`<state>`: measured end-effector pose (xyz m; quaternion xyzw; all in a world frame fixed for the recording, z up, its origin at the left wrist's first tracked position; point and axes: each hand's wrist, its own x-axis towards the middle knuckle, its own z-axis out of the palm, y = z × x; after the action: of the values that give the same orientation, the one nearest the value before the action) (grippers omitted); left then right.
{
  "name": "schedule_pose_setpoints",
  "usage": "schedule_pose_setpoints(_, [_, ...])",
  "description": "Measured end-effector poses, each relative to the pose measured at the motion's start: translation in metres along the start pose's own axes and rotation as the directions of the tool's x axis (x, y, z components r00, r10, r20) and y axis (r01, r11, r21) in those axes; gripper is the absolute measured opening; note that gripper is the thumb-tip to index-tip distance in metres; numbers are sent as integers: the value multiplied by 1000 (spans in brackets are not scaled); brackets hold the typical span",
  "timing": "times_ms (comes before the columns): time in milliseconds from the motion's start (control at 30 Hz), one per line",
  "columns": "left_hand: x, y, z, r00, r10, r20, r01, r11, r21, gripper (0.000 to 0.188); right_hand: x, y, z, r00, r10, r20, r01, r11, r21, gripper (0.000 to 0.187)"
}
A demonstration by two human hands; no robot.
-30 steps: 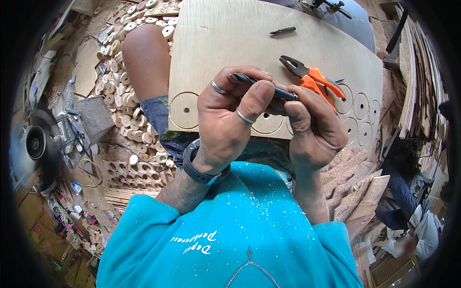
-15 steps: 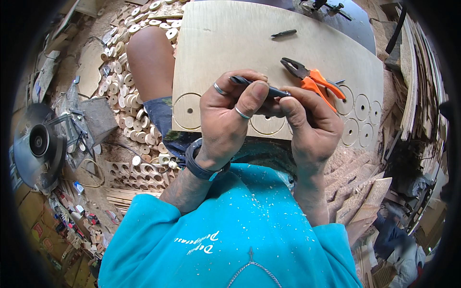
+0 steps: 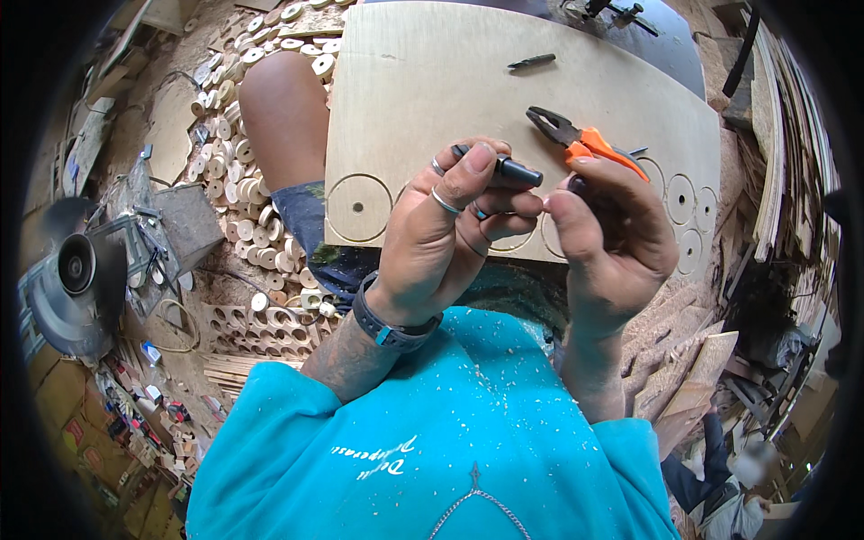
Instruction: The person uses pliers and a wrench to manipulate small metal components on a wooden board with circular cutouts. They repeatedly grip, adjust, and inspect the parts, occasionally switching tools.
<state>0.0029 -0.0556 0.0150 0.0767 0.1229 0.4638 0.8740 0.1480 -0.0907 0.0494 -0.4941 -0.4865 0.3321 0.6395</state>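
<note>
Above a pale plywood board (image 3: 432, 81), my left hand (image 3: 423, 225) pinches a black cylindrical piece (image 3: 519, 173) with a narrower end, between thumb and fingers. Its other end is partly hidden by the fingers. Close by on the right, my right hand (image 3: 616, 234) is curled with thumb and index finger around a small dark round piece (image 3: 576, 184), too hidden to name. The two pieces are apart. Just beyond my right hand, pliers (image 3: 585, 139) with orange handles lie on the board. A dark fluted drill bit (image 3: 532, 62) rests farther back.
Circles with center holes (image 3: 358, 208) are cut into the board. Many wooden discs (image 3: 243, 193) cover the ground at left, near a fan (image 3: 76, 265). Stacked wood strips (image 3: 778, 153) stand at right. Another person (image 3: 733, 504) is at lower right.
My hands have moved apart. The black piece stays in my left hand, its narrower end now exposed, while my right hand has shifted right with a small dark piece.
</note>
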Motion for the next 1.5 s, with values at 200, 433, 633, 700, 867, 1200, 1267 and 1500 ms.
schedule_pose_setpoints(200, [-3, -2, 6, 994, 100, -46, -92, 986, 142, 27, 4, 8, -4, 991, -107, 84, 91, 981, 174, 29])
schedule_pose_setpoints(433, [-7, -5, 16, 982, 181, -50, -163, 954, 252, 29, -3, 21, -1, 1000, 10, -10, -7, 957, 291, 24])
schedule_pose_setpoints(633, [-8, -6, 15, 972, 234, 9, -211, 858, 468, 32, -4, 25, -5, 997, 68, -30, -54, 941, 334, 25])
schedule_pose_setpoints(700, [-7, -6, 14, 973, 232, 17, -214, 867, 450, 34, -3, 23, -7, 996, 85, -4, -79, 942, 326, 24])
schedule_pose_setpoints(867, [-3, 6, 15, 955, 251, 158, -285, 630, 722, 31, 4, 17, -15, 995, -25, 97, 5, 980, 201, 21])
schedule_pose_setpoints(1200, [2, 24, 18, 882, 134, 452, -452, -33, 891, 29, 0, 15, -15, 997, 22, 79, -34, 988, 154, 20])
schedule_pose_setpoints(1267, [0, 23, 19, 897, 123, 425, -425, -24, 905, 25, 1, 14, -15, 996, 24, 92, -37, 988, 151, 20])
schedule_pose_setpoints(1500, [0, 22, 23, 903, 80, 421, -418, -59, 907, 19, 4, 3, -22, 986, 82, 146, -92, 994, 63, 20])
